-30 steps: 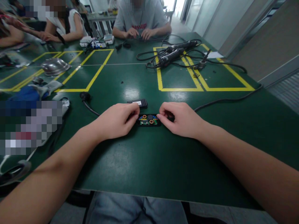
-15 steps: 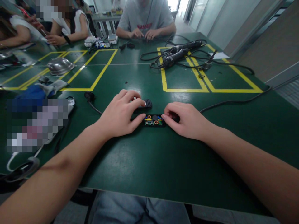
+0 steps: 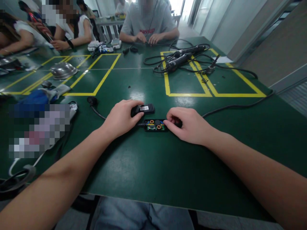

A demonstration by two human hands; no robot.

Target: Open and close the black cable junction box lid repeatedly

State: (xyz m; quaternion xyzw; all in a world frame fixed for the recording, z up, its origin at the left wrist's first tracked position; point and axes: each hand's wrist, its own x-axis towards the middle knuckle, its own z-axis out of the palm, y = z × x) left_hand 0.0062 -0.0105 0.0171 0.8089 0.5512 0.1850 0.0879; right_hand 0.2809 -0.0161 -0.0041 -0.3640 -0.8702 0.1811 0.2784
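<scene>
A small black case (image 3: 155, 130) lies uncovered on the green table, with a circuit board and copper coils showing inside. Just behind it is its ribbed black cover (image 3: 150, 109), which bears a white label. My left hand (image 3: 123, 116) has its thumb and fingers around the left end of this cover. At the case's right end, the thumb and curled fingers of my right hand (image 3: 188, 124) close on the case. A black cable (image 3: 237, 106) runs off to the right from behind that hand. To the left, another cable ends in a black plug (image 3: 92, 101).
Black handheld tools (image 3: 182, 60) with tangled cords lie inside yellow tape outlines at the back right. A metal bowl (image 3: 63, 70) and a blue cloth item (image 3: 35, 99) are on the left. Across the table sits a person in a grey shirt (image 3: 148, 22).
My left thumb has left the open case, and the hand has closed on the cover's left end. My right hand stays at the case's right end.
</scene>
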